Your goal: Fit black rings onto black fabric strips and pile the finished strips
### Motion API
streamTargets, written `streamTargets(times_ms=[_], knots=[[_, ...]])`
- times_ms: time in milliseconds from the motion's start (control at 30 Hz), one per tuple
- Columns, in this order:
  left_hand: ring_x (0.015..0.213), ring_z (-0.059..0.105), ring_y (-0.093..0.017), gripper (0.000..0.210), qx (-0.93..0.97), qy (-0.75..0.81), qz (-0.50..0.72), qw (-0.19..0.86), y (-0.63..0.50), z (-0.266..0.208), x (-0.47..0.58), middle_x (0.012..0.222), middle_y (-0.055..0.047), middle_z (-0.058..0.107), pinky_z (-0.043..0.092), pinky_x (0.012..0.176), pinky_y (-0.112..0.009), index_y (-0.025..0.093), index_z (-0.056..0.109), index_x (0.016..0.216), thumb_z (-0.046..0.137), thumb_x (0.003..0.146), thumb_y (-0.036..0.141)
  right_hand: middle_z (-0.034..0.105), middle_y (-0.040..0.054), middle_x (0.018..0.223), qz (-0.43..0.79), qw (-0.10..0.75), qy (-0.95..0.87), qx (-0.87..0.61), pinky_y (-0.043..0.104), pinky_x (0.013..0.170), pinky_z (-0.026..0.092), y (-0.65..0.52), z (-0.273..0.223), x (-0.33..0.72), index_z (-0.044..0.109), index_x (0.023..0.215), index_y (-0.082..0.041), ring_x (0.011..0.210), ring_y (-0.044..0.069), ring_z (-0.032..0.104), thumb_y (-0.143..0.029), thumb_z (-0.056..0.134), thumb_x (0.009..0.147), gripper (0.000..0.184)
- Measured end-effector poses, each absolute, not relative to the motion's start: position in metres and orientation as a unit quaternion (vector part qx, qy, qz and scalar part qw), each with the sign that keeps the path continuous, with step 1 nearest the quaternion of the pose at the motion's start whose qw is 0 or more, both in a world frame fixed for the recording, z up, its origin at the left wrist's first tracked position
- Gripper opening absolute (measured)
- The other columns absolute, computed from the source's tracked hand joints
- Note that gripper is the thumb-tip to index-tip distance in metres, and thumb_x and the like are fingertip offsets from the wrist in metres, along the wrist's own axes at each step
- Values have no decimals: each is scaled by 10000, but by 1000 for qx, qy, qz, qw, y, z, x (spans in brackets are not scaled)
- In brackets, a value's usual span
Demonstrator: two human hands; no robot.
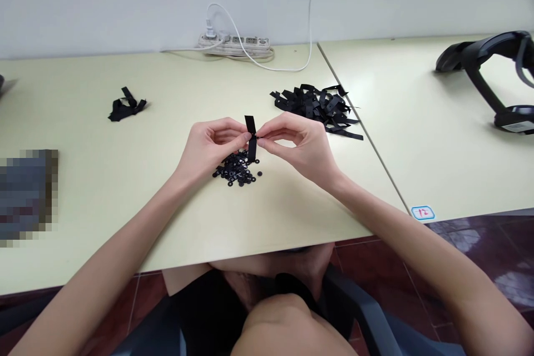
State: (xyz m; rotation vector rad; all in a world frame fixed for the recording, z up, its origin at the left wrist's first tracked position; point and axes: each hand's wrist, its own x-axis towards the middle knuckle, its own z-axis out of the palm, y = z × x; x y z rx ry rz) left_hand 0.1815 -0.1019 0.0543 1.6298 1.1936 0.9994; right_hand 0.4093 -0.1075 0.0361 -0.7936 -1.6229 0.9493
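Note:
A short black fabric strip [250,123] stands nearly upright above the table, its middle pinched between the thumb and fingers of my left hand [208,142]. My right hand [304,142] meets it from the right side, thumb and fingertips closed on a tiny dark piece that I cannot make out. Just below the fingers lies a loose heap of small black ring-shaped washers [237,169]. Behind my right hand is a tangled pile of black strips [312,103]. A smaller bunch of strips [123,111] rests farther off to the left.
Against the wall sits a power strip [237,47] with plugs and a white cable [311,16]. A black curved frame [471,61] stands on the right table, past the seam. A pixelated object [25,200] is at the left; a numbered label [423,212] marks the front edge.

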Motion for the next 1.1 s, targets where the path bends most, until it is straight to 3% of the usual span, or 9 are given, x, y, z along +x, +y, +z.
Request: streamTargets(times_ms=[133,667,1100], knots=[[858,810,-233,268,656,467,417,422,-102,50,182,922,-55,848,691,838,-358,243,883,979,927,920,500,798,29,1070,343,528,-706,-326,356,955,749,-109,35,408,874,1003,-235,980,164,797,-232,858,985,24],[814,781,-215,238,679,453,414,404,-105,51,184,952,-55,848,651,729,-336,256,901,1008,877,947,485,848,-9,956,186,550,-741,-338,392,860,684,-114,38,407,797,940,-270,869,184,767,-177,774,1042,139],[930,804,-244,235,693,442,420,384,-106,51,185,1063,-65,860,673,754,-346,268,913,1070,846,965,467,798,3,895,108,551,-754,-340,425,803,644,-115,38,406,714,913,-291,827,206,716,-193,688,1076,192]])
